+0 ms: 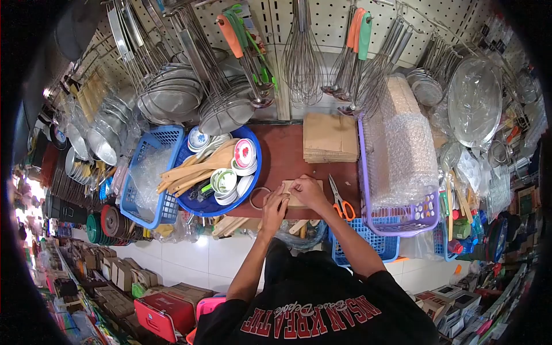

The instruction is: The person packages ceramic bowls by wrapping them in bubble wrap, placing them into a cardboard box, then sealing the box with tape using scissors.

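Observation:
A small flat brown paper piece [296,200] lies on the reddish-brown tabletop close to my body. My left hand [275,207] is at its left edge, fingers bent together and touching it. From the right, my right hand [308,190] reaches over the paper with curled fingers, which hide part of it. A tape-like ring [252,201] lies just left of my left hand. Scissors with orange handles [344,210] rest to the right, blades pointing away from me. Beyond my hands stands a stack of brown paper sheets or bags [330,138].
Left is a blue basin [257,150] of small bowls and wooden spatulas, beside a blue basket [150,221] with bubble wrap. A purple basket [397,227] holding a bubble-wrap bundle [405,144] stands right. Whisks [303,63], ladles and strainers [171,95] hang overhead.

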`<move>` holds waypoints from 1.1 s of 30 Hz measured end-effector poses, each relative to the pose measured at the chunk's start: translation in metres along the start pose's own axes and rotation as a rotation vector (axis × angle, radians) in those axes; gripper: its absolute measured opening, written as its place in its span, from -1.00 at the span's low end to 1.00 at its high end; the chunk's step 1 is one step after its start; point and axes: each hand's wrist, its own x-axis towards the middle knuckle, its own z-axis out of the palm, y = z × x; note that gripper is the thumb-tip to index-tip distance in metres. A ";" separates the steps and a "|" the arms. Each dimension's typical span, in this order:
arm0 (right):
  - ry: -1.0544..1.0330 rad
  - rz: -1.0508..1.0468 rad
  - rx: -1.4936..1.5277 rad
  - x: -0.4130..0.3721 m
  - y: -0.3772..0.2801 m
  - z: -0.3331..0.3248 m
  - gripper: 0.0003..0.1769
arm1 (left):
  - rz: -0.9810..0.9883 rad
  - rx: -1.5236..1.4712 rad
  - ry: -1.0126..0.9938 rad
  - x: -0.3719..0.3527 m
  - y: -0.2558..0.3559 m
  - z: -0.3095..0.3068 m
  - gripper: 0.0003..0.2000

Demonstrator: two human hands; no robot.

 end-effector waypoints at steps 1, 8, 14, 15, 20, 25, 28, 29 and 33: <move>0.023 -0.006 0.001 0.000 -0.001 0.001 -0.84 | 0.009 0.007 0.003 -0.001 -0.001 0.001 -0.85; 0.154 -0.017 -0.084 -0.003 -0.005 0.001 -0.74 | 0.010 0.010 -0.017 -0.003 -0.002 0.000 -0.85; 0.188 0.074 -0.057 0.001 -0.007 -0.001 -0.59 | -0.055 -0.110 -0.017 -0.003 0.004 0.002 -0.84; 0.179 0.027 -0.089 0.002 -0.007 -0.002 -0.60 | -0.056 -0.156 -0.002 -0.002 0.006 0.002 -0.85; -0.138 0.195 -0.100 0.021 -0.009 -0.011 -0.60 | -0.067 -0.147 0.001 0.001 0.013 -0.003 -0.87; -0.439 0.229 -0.558 0.043 -0.065 -0.046 -0.49 | -0.104 -0.131 0.009 -0.003 0.010 0.001 -0.87; -0.391 -0.090 -0.523 0.048 -0.033 -0.029 -0.44 | -0.106 -0.127 0.012 -0.006 0.006 0.006 -0.87; -0.427 -0.113 -0.488 0.050 -0.024 -0.025 -0.44 | -0.102 -0.130 0.015 -0.006 0.005 0.007 -0.87; -0.537 -0.073 -0.396 0.056 -0.019 -0.028 -0.46 | -0.097 -0.101 0.036 -0.004 0.015 0.004 -0.88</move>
